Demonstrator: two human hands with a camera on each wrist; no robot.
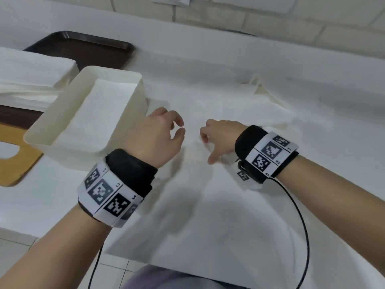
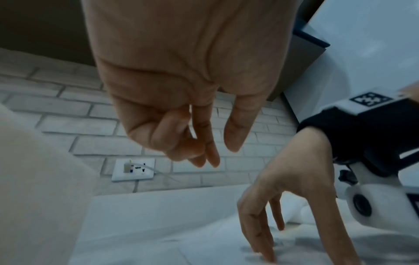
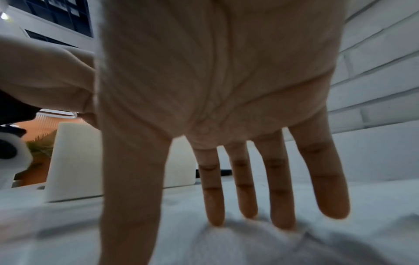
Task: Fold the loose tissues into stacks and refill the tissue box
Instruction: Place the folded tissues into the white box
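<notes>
A cream tissue box (image 1: 125,105) stands open at the left with a flat layer of white tissues (image 1: 98,113) inside. A large white tissue sheet (image 1: 208,205) lies spread on the table in front of me, blurred at its near edge. My left hand (image 1: 180,127) hovers beside the box's right wall with its fingers loosely curled, and it holds nothing (image 2: 217,154). My right hand (image 1: 206,150) points downward with straight fingers. Its fingertips (image 3: 215,220) press on the sheet (image 3: 249,242), which bunches under them.
A tall stack of white tissues (image 1: 31,80) sits on a dark brown tray (image 1: 83,46) at the back left. A wooden lid (image 1: 12,155) lies at the left edge. A crumpled tissue (image 1: 260,86) lies at the back right. A brick wall runs behind the table.
</notes>
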